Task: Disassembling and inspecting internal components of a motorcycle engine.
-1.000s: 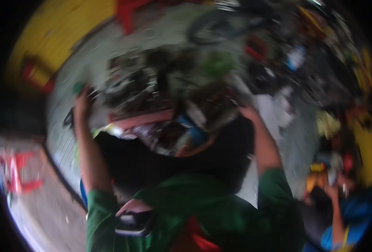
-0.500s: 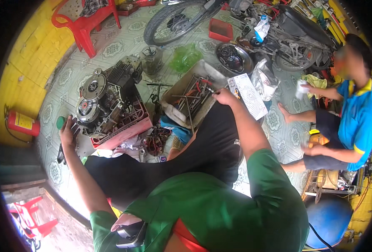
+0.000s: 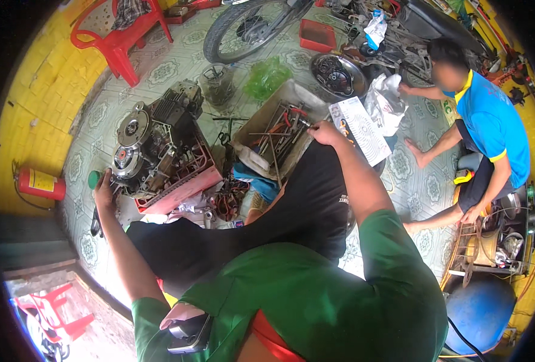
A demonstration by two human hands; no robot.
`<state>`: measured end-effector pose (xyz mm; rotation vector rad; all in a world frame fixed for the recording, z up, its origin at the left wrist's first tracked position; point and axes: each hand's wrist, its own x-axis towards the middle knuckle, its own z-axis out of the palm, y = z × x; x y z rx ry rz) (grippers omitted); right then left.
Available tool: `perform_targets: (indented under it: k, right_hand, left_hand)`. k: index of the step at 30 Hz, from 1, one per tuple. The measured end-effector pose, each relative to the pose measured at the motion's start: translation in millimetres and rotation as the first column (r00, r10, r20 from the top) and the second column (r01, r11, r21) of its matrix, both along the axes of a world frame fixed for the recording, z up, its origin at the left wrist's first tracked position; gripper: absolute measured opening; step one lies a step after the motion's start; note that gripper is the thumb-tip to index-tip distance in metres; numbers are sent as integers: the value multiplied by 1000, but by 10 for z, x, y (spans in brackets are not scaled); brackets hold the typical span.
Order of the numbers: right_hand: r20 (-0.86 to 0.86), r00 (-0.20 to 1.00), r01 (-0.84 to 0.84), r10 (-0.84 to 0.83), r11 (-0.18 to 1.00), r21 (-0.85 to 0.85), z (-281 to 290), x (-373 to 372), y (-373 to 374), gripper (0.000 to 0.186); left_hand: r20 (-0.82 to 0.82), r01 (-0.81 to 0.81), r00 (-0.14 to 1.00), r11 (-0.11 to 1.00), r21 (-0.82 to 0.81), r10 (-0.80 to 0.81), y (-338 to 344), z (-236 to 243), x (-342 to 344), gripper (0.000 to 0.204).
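My left hand point(image 3: 103, 194) is beside the motorcycle engine point(image 3: 136, 130), next to a round green cap point(image 3: 94, 179). Its fingers are partly hidden, so I cannot tell whether it grips the cap. The engine rests tilted on a red crate point(image 3: 180, 192). Over the right side of a grey tool tray point(image 3: 307, 99), my right hand point(image 3: 326, 133) is closed on a metal tool with a shiny round end point(image 3: 304, 122). Pliers and wrenches point(image 3: 282, 130) with red handles lie inside the tray.
A co-worker point(image 3: 491, 120) in a blue shirt sits at the right, one hand by a white plastic bag point(image 3: 386, 105). A patterned white box point(image 3: 361, 130) lies beside the tray. Beyond are a metal basin point(image 3: 355, 69) of parts, a green bag point(image 3: 267, 78) and a wheel point(image 3: 210, 42).
The co-worker has leaned forward and reached to the white bag; the white container no longer shows in that hand. My view has shifted a little, and both my hands stay near the same places.
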<state>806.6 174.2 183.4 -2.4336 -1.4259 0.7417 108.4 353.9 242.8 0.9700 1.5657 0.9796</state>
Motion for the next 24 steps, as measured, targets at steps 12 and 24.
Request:
perform_targets:
  k: [12,24]
  right_hand:
    - [1,1000,17,-17,1000,11,17,-23,-22,43]
    - [62,936,335,-347,930,148,-48,194,-109,47]
  left_hand:
    - [30,30,999,1000,-1,-29,26,-66,-51,61]
    - [29,8,1000,1000,18,-9,-4,-48,15,57]
